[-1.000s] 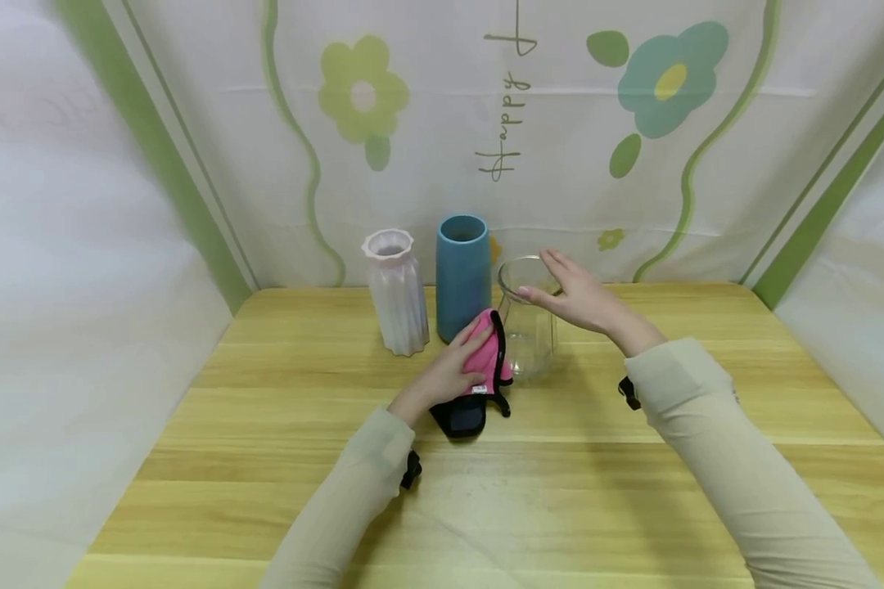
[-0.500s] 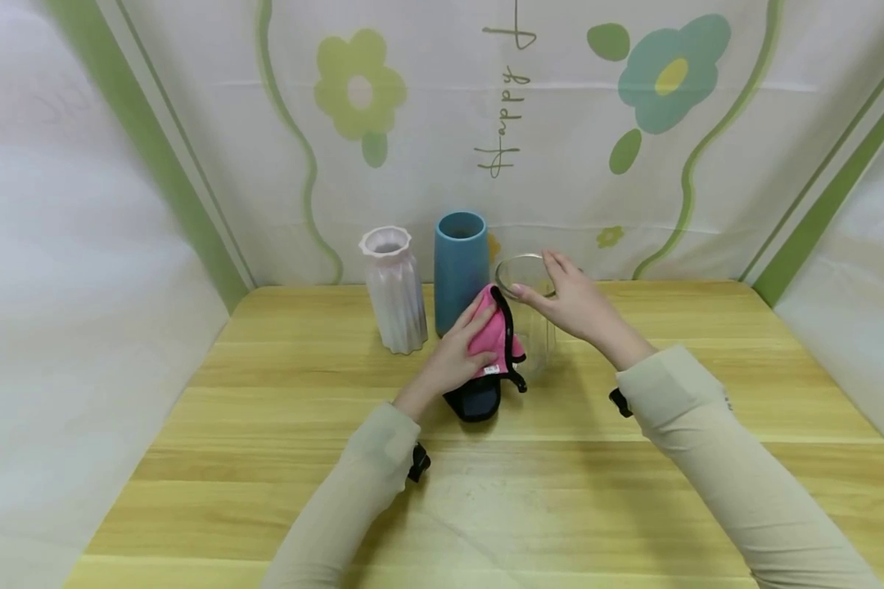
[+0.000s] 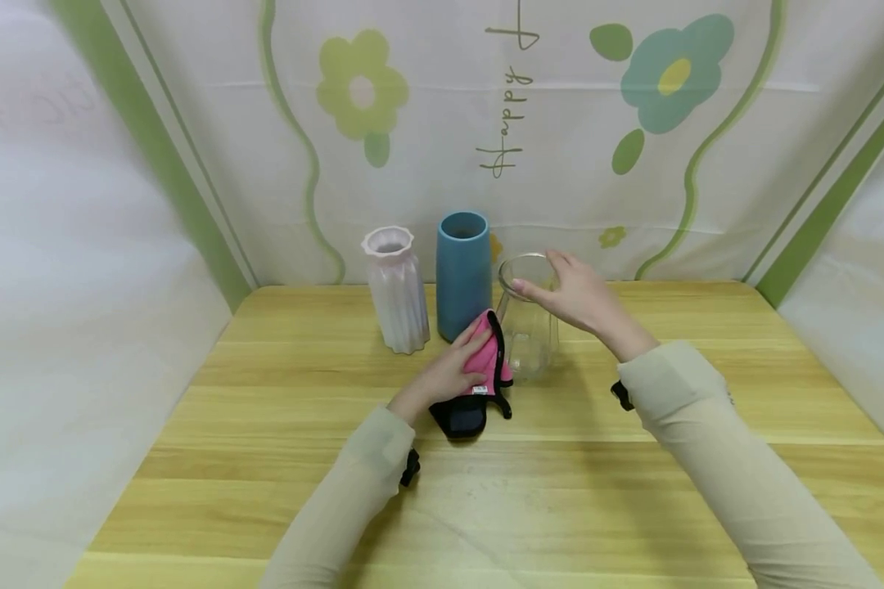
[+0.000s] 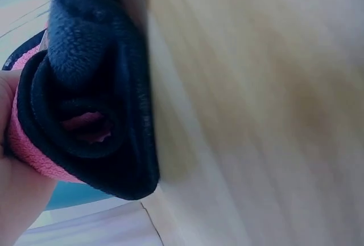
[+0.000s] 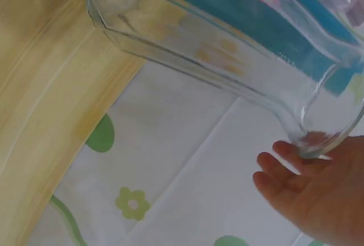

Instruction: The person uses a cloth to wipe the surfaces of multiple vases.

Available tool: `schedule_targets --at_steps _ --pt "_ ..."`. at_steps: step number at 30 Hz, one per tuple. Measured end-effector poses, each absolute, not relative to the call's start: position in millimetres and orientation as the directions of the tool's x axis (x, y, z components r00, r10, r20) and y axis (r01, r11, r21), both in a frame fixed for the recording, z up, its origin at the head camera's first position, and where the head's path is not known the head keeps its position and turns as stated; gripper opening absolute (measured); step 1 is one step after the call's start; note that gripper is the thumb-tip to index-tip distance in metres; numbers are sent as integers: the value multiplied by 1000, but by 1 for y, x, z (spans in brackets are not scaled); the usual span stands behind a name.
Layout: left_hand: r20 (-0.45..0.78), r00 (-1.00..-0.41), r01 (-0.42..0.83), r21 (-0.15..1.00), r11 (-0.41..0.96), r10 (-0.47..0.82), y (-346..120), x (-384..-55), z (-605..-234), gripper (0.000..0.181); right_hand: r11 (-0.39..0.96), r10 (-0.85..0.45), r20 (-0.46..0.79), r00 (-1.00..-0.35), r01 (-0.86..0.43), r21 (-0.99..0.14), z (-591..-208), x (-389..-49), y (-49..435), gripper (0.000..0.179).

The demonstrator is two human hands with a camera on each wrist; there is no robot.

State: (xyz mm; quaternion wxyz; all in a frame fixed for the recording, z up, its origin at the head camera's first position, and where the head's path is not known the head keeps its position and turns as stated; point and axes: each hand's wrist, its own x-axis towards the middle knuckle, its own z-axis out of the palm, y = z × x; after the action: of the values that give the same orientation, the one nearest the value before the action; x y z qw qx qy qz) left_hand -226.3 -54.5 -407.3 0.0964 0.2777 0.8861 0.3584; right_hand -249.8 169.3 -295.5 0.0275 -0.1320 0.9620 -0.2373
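In the head view, a clear glass vase (image 3: 528,343) stands upright on the wooden table. My right hand (image 3: 585,298) holds it by the rim, thumb on the near side and fingers on the far side; the right wrist view shows the fingertips at the flared mouth (image 5: 318,143). My left hand (image 3: 445,378) grips a folded pink cloth (image 3: 486,360) with black edging against the vase's left side. Dark plush folds of the cloth (image 4: 79,46) hang below that hand, near the tabletop. The left fingertips are partly hidden by the cloth.
Just left of the glass vase stands a tall blue vase (image 3: 462,274), close behind the cloth. A pale pink-white fluted vase (image 3: 399,298) is further left. Behind them hangs a white curtain (image 3: 427,98) with printed flowers, at the table's (image 3: 265,368) back edge.
My left hand slid the cloth up and right along the glass, then back down and left. My right hand stayed at the rim, shifting only slightly. The vases stayed in place.
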Motion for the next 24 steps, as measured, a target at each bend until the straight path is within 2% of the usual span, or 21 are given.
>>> schedule_targets --at_steps 5,11,19,24 --pt "30 -827 422 693 585 561 -55 -225 -408 74 823 -361 -32 -932 -302 -480 -295 -259 178 96" --pt "86 -829 438 715 545 553 -56 -227 -409 76 791 -395 -96 -913 -286 -541 -296 -262 184 96" --pt "288 -835 506 736 450 468 -50 -230 -400 77 816 -340 -132 -931 -222 -533 -293 -254 173 103" --pt "413 -807 579 696 425 423 -42 -230 -391 75 809 -322 -118 -939 -208 -550 -293 -251 168 103"
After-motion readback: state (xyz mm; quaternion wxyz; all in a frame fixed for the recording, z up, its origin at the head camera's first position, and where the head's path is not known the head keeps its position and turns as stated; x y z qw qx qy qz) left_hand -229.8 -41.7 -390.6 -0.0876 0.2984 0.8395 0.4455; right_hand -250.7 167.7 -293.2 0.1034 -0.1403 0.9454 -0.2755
